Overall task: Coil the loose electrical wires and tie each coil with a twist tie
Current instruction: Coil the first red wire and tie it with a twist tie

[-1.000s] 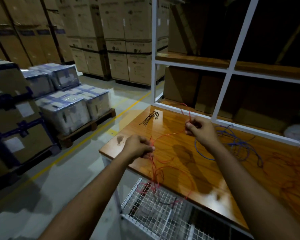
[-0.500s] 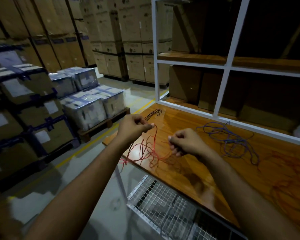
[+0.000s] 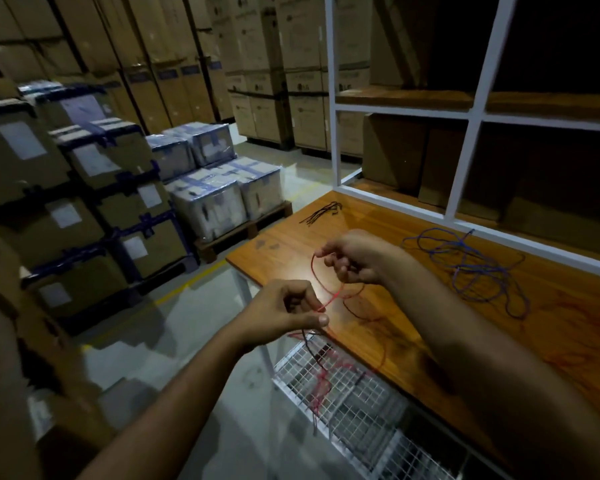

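A thin red wire [image 3: 317, 277] arcs in a loop between my two hands over the near left corner of the wooden table [image 3: 551, 327]. My left hand [image 3: 284, 311] pinches it between thumb and fingers just off the table edge. My right hand [image 3: 355, 256], fingers curled, holds the loop's upper end above the tabletop. The rest of the red wire trails down over the table edge to the wire-mesh shelf [image 3: 354, 396] below. A loose blue wire [image 3: 471, 265] lies tangled on the table to the right. A small bunch of black twist ties [image 3: 321, 213] lies at the far left corner.
A white metal rack frame [image 3: 471, 133] with cardboard boxes stands behind the table. Wrapped cartons on a pallet [image 3: 219, 192] and stacked boxes [image 3: 84, 188] fill the floor to the left. More red wire lies faintly on the table at right.
My left hand has dropped lower and nearer to me, my right hand has risen above it, and the red wire now forms one loop between them. The view has swung left.
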Motion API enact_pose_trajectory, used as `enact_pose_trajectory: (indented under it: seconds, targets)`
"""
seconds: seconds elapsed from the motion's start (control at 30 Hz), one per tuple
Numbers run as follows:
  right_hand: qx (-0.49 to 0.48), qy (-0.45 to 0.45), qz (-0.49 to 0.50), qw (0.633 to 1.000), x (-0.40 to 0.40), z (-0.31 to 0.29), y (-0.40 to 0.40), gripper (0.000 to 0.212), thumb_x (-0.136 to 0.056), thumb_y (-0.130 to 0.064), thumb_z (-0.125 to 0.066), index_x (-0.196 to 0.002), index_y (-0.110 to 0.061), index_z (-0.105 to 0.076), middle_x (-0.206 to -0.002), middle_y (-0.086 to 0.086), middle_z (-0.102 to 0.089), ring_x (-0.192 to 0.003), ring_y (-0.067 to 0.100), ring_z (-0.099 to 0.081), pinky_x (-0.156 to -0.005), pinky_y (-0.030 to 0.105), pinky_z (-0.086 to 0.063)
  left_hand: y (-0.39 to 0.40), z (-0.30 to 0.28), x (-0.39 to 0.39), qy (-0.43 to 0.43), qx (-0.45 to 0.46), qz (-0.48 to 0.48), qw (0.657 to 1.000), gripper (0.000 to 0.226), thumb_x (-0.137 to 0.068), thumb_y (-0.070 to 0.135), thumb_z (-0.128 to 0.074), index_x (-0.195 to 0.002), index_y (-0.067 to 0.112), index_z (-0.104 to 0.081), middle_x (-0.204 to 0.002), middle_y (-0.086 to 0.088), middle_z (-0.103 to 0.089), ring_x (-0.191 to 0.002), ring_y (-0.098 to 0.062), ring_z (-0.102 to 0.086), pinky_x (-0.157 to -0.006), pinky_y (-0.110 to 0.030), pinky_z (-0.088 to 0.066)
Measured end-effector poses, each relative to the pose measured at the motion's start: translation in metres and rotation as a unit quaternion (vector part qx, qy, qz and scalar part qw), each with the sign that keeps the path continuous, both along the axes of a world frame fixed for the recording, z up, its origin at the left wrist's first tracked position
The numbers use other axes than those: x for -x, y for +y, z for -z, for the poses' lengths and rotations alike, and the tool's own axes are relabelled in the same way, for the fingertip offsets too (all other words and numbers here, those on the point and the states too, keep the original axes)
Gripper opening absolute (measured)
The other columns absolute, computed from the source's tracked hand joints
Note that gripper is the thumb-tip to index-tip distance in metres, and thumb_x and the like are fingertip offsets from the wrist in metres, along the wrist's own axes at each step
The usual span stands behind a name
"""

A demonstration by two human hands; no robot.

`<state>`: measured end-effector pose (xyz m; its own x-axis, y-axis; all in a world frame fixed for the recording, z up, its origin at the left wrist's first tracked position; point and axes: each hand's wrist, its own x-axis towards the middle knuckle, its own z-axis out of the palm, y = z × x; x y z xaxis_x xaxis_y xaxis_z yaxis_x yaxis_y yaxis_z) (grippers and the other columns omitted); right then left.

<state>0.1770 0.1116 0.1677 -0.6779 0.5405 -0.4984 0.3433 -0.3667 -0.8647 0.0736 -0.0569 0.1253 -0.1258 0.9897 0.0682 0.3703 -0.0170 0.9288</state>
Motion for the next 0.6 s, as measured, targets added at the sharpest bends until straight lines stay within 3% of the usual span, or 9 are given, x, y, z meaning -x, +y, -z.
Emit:
enact_pose_trajectory:
  seconds: [0.07,0.13,0.17,0.23,0.3,0.37,0.47,0.53,0.6]
  targets:
    - [-0.090,-0.064,-0.042,0.993,-0.004,-0.005,-0.001,0.022,-0.102,-0.013,-0.041,-0.098,-0.008,-0.062,-0.056,-0.003,-0.048,-0.037,0.004,-0.032,-0.034,0.014,-0.028,0.002,-0.001,0.008,0.029,-0.029,-0.112,0.993,0.022,-0.081,0.019,-0.081,-0.100,0.013,-0.072,-0.089,0.001,-0.074,-0.082,-0.009,-0.068,-0.074,-0.025,-0.054]
    - [-0.116,-0.075,-0.061,0.989,-0.008,-0.013,0.000,0.024,-0.101,-0.016,-0.040,-0.095,-0.008,-0.062,-0.056,-0.003,-0.048,-0.041,0.005,-0.031,-0.034,0.015,-0.025,0.009,0.000,0.028,0.083,-0.079,-0.251,0.961,0.040,-0.080,0.030,-0.082,-0.115,0.025,-0.065,-0.108,0.011,-0.067,-0.098,-0.003,-0.062,-0.081,-0.027,-0.052]
    - [-0.116,-0.069,-0.069,0.989,-0.009,-0.018,0.000,0.024,-0.101,-0.017,-0.040,-0.096,-0.008,-0.061,-0.057,-0.003,-0.047,-0.041,0.006,-0.031,-0.034,0.016,-0.025,0.013,-0.001,0.037,0.103,-0.076,-0.264,0.956,0.046,-0.081,0.035,-0.080,-0.122,0.028,-0.061,-0.118,0.013,-0.062,-0.105,0.001,-0.057,-0.084,-0.024,-0.048]
    - [-0.084,-0.034,-0.080,0.993,-0.009,-0.026,0.003,0.023,-0.102,-0.021,-0.039,-0.096,-0.009,-0.058,-0.060,-0.001,-0.046,-0.041,0.007,-0.029,-0.031,0.017,-0.024,0.020,-0.004,0.048,0.053,-0.019,-0.182,0.982,0.046,-0.090,0.036,-0.069,-0.132,0.022,-0.057,-0.129,0.009,-0.059,-0.116,-0.001,-0.054,-0.091,-0.020,-0.044]
    - [-0.027,0.033,-0.070,0.997,-0.007,-0.034,0.007,0.021,-0.101,-0.021,-0.041,-0.092,-0.009,-0.056,-0.060,-0.001,-0.043,-0.040,0.006,-0.026,-0.029,0.017,-0.022,0.023,-0.003,0.050,-0.038,0.021,-0.078,0.996,0.034,-0.100,0.026,-0.055,-0.127,0.008,-0.063,-0.125,-0.003,-0.067,-0.118,-0.013,-0.060,-0.096,-0.021,-0.045]
    - [0.027,0.107,-0.044,0.993,-0.006,-0.041,0.011,0.020,-0.100,-0.018,-0.042,-0.085,-0.010,-0.053,-0.060,-0.001,-0.039,-0.039,0.004,-0.024,-0.029,0.015,-0.019,0.023,0.001,0.051,-0.089,-0.009,-0.019,0.996,0.025,-0.101,0.014,-0.050,-0.114,-0.002,-0.065,-0.107,-0.010,-0.072,-0.105,-0.021,-0.066,-0.096,-0.027,-0.050]
    - [0.030,0.136,0.013,0.990,-0.011,-0.043,0.014,0.020,-0.099,-0.017,-0.042,-0.084,-0.009,-0.054,-0.062,0.000,-0.038,-0.041,0.005,-0.023,-0.034,0.016,-0.016,0.020,-0.004,0.056,-0.220,-0.056,-0.032,0.973,0.021,-0.103,0.011,-0.043,-0.103,0.001,-0.061,-0.075,-0.006,-0.064,-0.072,-0.018,-0.063,-0.076,-0.029,-0.051]
    - [-0.101,0.066,0.024,0.992,-0.013,-0.038,0.015,0.020,-0.101,-0.018,-0.044,-0.094,-0.007,-0.060,-0.067,0.002,-0.047,-0.048,0.009,-0.030,-0.041,0.020,-0.020,0.019,-0.015,0.065,-0.292,-0.079,-0.064,0.951,0.025,-0.105,0.016,-0.040,-0.101,0.004,-0.062,-0.061,-0.002,-0.052,-0.050,-0.012,-0.048,-0.056,-0.024,-0.043]
    - [-0.273,-0.020,-0.012,0.962,-0.011,-0.034,0.009,0.019,-0.099,-0.014,-0.052,-0.114,-0.012,-0.063,-0.086,0.005,-0.061,-0.062,0.013,-0.048,-0.052,0.024,-0.035,0.021,-0.028,0.075,-0.310,-0.080,-0.069,0.945,0.028,-0.106,0.019,-0.039,-0.098,0.004,-0.061,-0.054,-0.001,-0.045,-0.039,-0.006,-0.032,-0.043,-0.018,-0.029]
